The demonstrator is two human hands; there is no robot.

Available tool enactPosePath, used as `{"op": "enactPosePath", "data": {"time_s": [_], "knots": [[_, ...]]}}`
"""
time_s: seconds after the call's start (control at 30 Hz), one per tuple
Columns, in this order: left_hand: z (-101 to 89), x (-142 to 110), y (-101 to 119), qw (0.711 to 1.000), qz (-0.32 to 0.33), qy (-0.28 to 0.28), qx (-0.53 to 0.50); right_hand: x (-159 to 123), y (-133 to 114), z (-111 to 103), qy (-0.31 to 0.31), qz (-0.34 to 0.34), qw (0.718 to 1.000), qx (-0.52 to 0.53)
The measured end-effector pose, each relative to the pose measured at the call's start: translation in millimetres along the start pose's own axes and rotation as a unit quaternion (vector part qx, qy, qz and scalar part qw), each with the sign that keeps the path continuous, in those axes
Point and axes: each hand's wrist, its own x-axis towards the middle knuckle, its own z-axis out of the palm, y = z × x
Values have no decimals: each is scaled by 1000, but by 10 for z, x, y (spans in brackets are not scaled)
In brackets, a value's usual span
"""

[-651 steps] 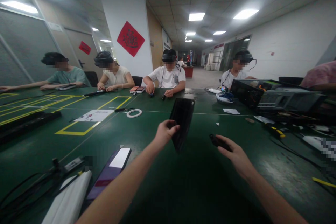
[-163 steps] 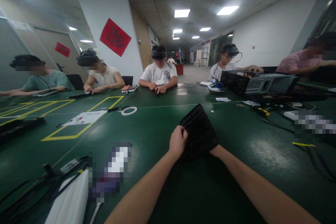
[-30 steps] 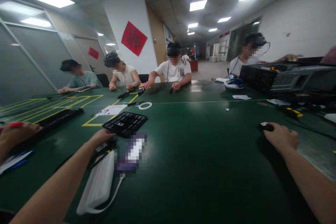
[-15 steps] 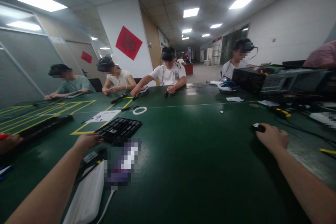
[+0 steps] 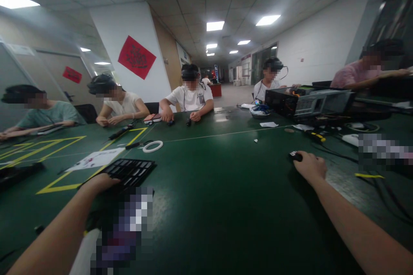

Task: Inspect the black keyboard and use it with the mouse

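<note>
A black compartment tray (image 5: pixel 130 170) lies flat on the green table (image 5: pixel 219 189) at the left, partly inside a yellow tape outline. My left hand (image 5: pixel 100 181) rests at the tray's near edge; its fingers are hidden, so I cannot tell whether it grips. My right hand (image 5: pixel 309 166) is far to the right on the table, fingers curled over a small black object (image 5: pixel 294 156) with a light mark on top.
A blurred phone (image 5: pixel 127 223) and white pouch (image 5: pixel 85 255) lie near my left forearm. A paper sheet (image 5: pixel 95 158) and white ring (image 5: pixel 152 146) sit beyond the tray. Electronics cases (image 5: pixel 306 103), cables and tools crowd the right. Several people sit around the table's far side.
The view has swung to the right, so the tray and my left hand sit lower left. Both hands keep their places on the tray edge and the small black object.
</note>
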Motion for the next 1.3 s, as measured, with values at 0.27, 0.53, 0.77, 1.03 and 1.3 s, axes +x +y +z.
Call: {"op": "enactPosePath", "data": {"time_s": [0.27,0.53,0.77,1.03,1.3], "knots": [[-57,-194,8,985,-18,-57,161,-23,-21,-6,-2,7,1000,-1],[-238,-534,537,999,36,28,-29,16,-10,38,-12,-41,998,36],[521,-1504,1708,893,218,-41,-393,-692,-774,-249,-181,-213,876,393],[1334,-2289,2217,740,309,-204,-561,-1146,-1046,-191,-341,-298,692,562],[1378,-2268,2053,740,353,-253,-514,-1108,-983,93,-288,-381,739,475]]}}
